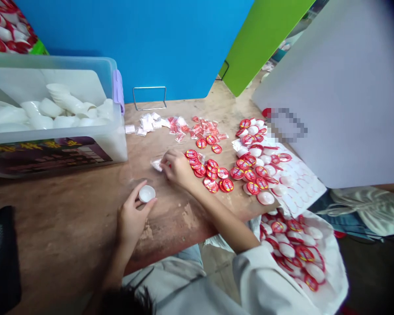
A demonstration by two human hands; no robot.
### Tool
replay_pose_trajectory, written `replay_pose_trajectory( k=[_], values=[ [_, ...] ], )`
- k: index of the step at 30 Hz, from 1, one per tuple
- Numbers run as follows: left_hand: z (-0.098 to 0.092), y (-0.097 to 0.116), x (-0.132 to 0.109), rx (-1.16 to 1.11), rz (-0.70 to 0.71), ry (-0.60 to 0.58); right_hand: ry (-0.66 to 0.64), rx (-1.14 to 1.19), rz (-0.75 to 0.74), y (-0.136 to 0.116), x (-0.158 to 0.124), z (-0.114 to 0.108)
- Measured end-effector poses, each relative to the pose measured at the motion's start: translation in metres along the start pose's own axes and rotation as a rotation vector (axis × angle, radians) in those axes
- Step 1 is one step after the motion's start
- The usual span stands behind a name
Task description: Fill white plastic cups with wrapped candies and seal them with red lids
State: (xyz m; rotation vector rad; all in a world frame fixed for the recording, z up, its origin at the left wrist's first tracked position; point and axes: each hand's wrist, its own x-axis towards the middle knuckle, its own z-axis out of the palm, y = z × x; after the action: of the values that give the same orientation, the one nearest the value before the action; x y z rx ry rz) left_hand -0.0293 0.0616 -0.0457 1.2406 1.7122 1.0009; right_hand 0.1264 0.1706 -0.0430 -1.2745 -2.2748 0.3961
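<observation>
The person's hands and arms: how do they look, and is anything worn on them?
The left hand and right hand are ungloved, with no ring or watch visible. A loose, plain, pale grey sleeve ends near the right elbow. Any left sleeve can't be made out.

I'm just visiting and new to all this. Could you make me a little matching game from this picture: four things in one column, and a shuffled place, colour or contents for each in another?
Things:
1. Small cup
2. Plastic bin
3. Sack
4. Panel behind the wire loop

Descriptions:
A. Solid blue
B. Holds loose white cups
C. In the fingers of the person's left hand
D. Below the table edge, full of red-and-white pieces

Right pairs: 1-C, 2-B, 3-D, 4-A
</observation>
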Motion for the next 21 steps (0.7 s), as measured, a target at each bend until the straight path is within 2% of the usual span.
replay_pose_trajectory(
  k=[2,4,7,11,14,17,19,21],
  values=[
    [0.0,0.001,0.0,-0.104,-0.01,-0.031,0.058,0.223,-0.101,-0.016,-0.019,0.002],
    [0.002,0.0,-0.003,-0.181,-0.046,-0.061,0.061,0.317,-0.154,-0.026,-0.037,0.007],
    [0.006,-0.002,-0.01,-0.25,-0.087,-0.105,0.039,0.414,-0.141,-0.029,-0.055,0.012],
    [0.009,0.002,-0.017,-0.289,-0.035,-0.109,0.055,0.554,-0.069,-0.027,-0.067,0.004],
    [0.008,0.006,-0.018,-0.324,0.005,-0.168,0.029,0.486,-0.112,-0.031,-0.071,-0.005],
    [0.006,0.007,-0.02,-0.347,0.019,-0.23,-0.047,0.273,-0.166,-0.038,-0.074,-0.012],
    [0.008,0.005,-0.022,-0.373,-0.017,-0.232,-0.106,0.174,-0.181,-0.042,-0.074,-0.017],
    [0.011,0.003,-0.023,-0.4,-0.064,-0.193,-0.189,0.231,-0.219,-0.042,-0.072,-0.023]
  ],
)
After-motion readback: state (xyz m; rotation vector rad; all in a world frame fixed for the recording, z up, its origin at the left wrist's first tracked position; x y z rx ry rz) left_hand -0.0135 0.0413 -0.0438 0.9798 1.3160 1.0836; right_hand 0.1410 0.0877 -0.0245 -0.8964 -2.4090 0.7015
